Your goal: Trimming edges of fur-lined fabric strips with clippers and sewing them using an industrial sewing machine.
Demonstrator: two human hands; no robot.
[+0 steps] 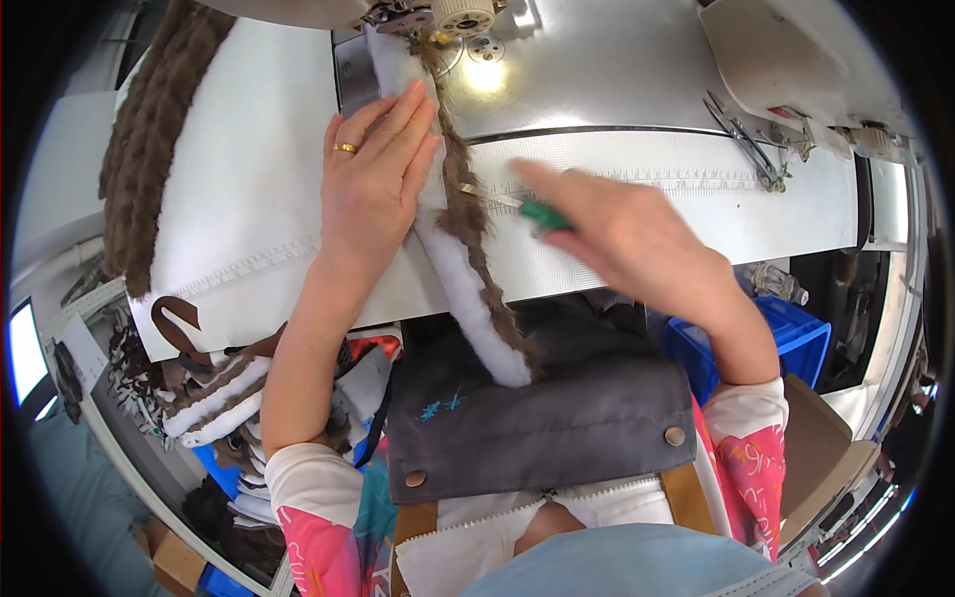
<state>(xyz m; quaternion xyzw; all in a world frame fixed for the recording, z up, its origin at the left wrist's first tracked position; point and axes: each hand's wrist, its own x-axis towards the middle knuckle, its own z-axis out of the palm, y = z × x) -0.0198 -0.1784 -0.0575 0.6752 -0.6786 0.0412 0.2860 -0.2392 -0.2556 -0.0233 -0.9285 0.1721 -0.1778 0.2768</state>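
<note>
A long strip of white and brown fur (466, 294) runs from under the sewing machine (465, 16) toward me and hangs over the table edge onto my dark apron (557, 438). My left hand (373, 189) lies flat on the strip's upper part, fingers stretched out, a ring on one of them. My right hand (637, 234) is closed round a green-handled tool (542, 214) with a thin metal shaft. The tool's tip is at the brown fur edge; whether it touches the hairs I cannot tell. Motion blurs the right fingers.
Scissors (751, 144) lie at the right on the white table (249, 189), which has printed rulers. Brown fur strips (164, 129) lie at the far left. Below are fur pieces (224, 398) on the left and a blue crate (796, 333) on the right.
</note>
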